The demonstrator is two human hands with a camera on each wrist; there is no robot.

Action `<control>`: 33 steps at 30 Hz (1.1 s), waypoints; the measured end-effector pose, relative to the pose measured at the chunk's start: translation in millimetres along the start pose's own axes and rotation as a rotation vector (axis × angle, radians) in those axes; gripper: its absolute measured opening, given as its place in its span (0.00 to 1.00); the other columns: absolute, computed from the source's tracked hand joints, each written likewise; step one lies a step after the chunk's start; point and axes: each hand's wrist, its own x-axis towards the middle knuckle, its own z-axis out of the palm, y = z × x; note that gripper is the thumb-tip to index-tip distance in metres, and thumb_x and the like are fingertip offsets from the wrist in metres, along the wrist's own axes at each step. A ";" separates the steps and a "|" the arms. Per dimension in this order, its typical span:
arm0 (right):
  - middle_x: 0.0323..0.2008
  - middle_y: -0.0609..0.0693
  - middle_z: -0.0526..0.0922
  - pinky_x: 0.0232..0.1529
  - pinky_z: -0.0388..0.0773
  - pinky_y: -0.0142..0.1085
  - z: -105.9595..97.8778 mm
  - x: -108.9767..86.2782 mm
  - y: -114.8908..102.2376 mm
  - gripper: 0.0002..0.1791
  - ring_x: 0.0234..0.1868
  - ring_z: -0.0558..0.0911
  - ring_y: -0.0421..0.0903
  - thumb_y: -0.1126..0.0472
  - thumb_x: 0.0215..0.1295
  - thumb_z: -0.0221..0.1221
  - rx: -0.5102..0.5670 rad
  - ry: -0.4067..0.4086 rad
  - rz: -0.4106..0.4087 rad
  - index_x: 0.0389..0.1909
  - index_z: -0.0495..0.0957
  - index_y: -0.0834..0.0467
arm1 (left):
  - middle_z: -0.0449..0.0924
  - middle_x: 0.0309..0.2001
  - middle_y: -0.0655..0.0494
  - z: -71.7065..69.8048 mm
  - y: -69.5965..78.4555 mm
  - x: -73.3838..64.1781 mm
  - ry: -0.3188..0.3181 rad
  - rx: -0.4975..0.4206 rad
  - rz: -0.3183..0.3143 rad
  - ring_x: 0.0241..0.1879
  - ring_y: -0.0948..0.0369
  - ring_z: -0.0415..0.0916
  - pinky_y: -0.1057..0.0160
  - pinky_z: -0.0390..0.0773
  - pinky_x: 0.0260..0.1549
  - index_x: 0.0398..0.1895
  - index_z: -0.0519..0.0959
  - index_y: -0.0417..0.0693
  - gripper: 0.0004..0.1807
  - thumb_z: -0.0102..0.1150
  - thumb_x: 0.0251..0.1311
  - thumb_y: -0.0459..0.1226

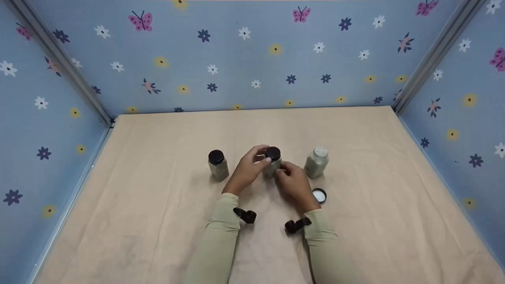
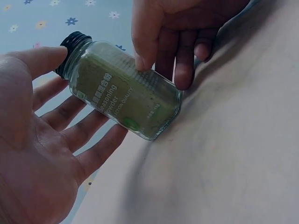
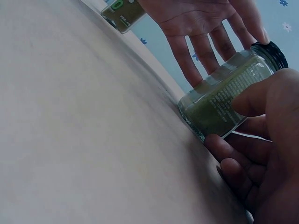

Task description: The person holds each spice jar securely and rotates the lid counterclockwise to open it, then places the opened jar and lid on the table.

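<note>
A glass jar of green seasoning powder with a black cap stands upright on the cloth between both hands. My left hand holds it from the left, thumb against the cap and fingers spread behind the glass. From the right, my right hand pinches the jar's lower body between thumb and fingers, the thumb lying over the printed text in the right wrist view. White lettering on the label faces the left wrist camera.
Left of the hands stands another black-capped jar. To the right is a jar with a white perforated top. A loose black cap, white inside up, lies beside my right wrist. Flower-patterned panels enclose the beige cloth.
</note>
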 end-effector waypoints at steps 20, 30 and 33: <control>0.51 0.52 0.84 0.58 0.74 0.44 -0.2 -0.2 0.8 0.19 0.53 0.80 0.48 0.59 0.68 0.59 -0.014 0.000 0.014 0.57 0.82 0.58 | 0.68 0.67 0.58 3.2 -1.2 1.0 -0.030 0.098 -0.021 0.64 0.56 0.68 0.54 0.71 0.60 0.74 0.67 0.60 0.29 0.57 0.71 0.50; 0.50 0.51 0.85 0.58 0.74 0.43 -0.6 -0.2 1.6 0.18 0.53 0.81 0.47 0.59 0.69 0.58 -0.011 -0.004 -0.010 0.57 0.82 0.58 | 0.70 0.68 0.53 2.1 -4.6 0.3 -0.016 0.005 0.024 0.65 0.53 0.68 0.52 0.69 0.62 0.73 0.68 0.49 0.28 0.57 0.72 0.42; 0.49 0.50 0.85 0.58 0.74 0.43 -0.7 -0.2 1.5 0.17 0.53 0.81 0.46 0.60 0.69 0.58 -0.006 -0.002 -0.016 0.56 0.82 0.58 | 0.72 0.66 0.49 2.1 -5.0 0.3 -0.005 -0.019 0.027 0.64 0.51 0.69 0.50 0.69 0.62 0.72 0.69 0.47 0.26 0.57 0.73 0.40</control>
